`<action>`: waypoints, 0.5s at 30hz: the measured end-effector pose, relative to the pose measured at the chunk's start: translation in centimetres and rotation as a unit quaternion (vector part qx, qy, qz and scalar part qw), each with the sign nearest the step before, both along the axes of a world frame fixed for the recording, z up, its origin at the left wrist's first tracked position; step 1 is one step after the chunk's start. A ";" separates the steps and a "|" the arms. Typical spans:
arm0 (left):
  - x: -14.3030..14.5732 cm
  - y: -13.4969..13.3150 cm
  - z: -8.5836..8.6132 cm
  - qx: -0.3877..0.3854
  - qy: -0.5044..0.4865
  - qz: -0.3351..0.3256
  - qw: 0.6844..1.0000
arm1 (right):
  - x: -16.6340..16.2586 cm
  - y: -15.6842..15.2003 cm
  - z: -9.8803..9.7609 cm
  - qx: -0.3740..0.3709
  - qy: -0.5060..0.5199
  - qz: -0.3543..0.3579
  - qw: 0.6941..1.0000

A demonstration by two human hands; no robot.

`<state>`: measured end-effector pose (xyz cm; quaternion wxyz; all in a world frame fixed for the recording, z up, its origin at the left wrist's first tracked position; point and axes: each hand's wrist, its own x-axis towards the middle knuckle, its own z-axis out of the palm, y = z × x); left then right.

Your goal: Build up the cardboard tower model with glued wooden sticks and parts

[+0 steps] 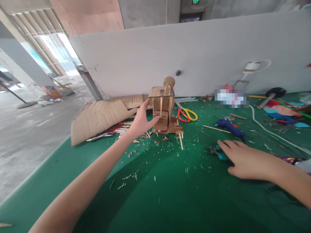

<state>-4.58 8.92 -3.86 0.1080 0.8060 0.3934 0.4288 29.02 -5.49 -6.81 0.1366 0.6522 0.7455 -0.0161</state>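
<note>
A small brown cardboard model [163,111] stands upright on the green table, with an open front, a round piece on top and thin wires. My left hand [143,122] holds its left side, thumb in front and fingers towards the back. On the right, my right hand [243,159] is closed over the teal handles of a pair of pliers [221,155]. The plier jaws point left, and the hand hides part of the handles. A thin stick [181,141] leans out from the model's base.
Red-and-yellow-handled scissors [186,114] lie right of the model. Flattened cardboard [102,118] sits to the left. Beyond my right hand are a blue glue gun [230,127], a loose stick [216,129] and a white cable [267,131]. Scraps litter the green table [170,194]; a grey partition [145,58] stands behind.
</note>
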 end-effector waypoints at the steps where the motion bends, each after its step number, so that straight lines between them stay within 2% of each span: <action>1: 0.2 0.2 -0.2 -0.023 0.011 -0.017 1.000 | -0.1 -0.2 -0.2 0.013 -0.017 0.007 1.000; 4: 0.7 0.2 -0.7 -0.065 0.071 -0.048 0.994 | -0.1 -0.3 -0.7 0.084 -0.058 0.044 0.994; 6: 1.0 -0.1 -1.0 -0.048 0.118 -0.048 0.991 | 0.3 0.1 -1.0 0.131 -0.058 0.073 0.987; 10: 1.2 -0.8 -1.0 0.012 0.156 -0.004 0.988 | 1.6 1.0 -1.8 0.189 -0.032 0.106 0.976; 15: 1.4 -1.9 -0.7 0.034 0.190 0.051 0.980 | 2.0 1.7 -2.3 0.202 -0.012 0.092 0.975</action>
